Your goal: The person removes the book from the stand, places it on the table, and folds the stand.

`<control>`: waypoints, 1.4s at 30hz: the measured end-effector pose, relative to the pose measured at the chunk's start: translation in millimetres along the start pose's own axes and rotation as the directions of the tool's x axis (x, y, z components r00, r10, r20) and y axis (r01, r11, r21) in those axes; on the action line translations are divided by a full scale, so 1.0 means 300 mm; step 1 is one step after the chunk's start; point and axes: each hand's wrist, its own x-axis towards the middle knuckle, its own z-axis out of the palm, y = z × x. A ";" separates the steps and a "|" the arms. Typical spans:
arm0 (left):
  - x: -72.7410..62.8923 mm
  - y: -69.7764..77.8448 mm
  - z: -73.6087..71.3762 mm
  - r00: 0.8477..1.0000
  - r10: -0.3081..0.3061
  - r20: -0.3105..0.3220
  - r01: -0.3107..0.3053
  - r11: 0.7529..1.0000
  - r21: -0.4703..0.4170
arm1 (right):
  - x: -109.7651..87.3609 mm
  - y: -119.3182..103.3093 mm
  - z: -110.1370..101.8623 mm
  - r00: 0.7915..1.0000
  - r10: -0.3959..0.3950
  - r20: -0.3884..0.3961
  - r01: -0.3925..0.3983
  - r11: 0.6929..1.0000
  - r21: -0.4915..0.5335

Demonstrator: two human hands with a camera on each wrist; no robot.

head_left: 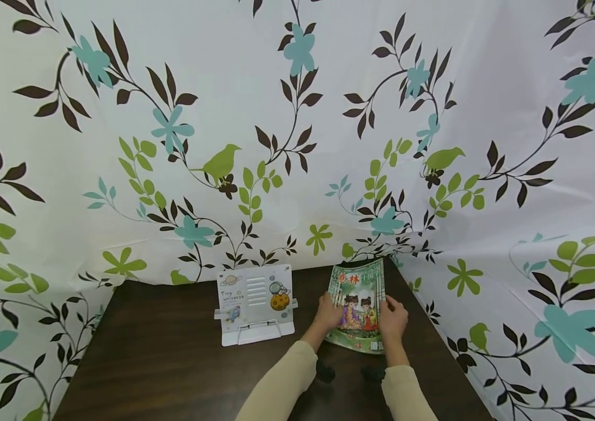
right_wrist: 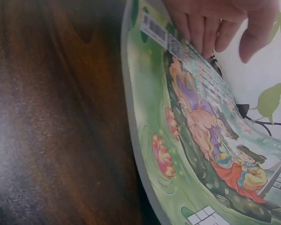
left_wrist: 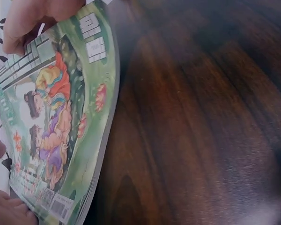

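Note:
A green illustrated magazine is between my two hands at the right part of the table, its cover facing me and its sheets bowed. My left hand grips its left edge; in the left wrist view that hand is at the top, by the edge. The right hand holds the opposite edge. In the right wrist view its fingers lie along that edge near the barcode, with the thumb apart from the cover. The fingertips behind the magazine are hidden.
A white book stand with "Tiny universe" print and a wire clip stands left of the magazine on the dark wooden table. A leaf-and-bird patterned cloth hangs behind and along the sides. Small dark objects show by the wrists.

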 end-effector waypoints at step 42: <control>-0.250 -0.043 -0.024 0.981 0.073 0.179 -0.155 0.852 0.500 | -0.041 0.028 -0.023 0.926 0.130 0.356 0.137 0.761 -0.634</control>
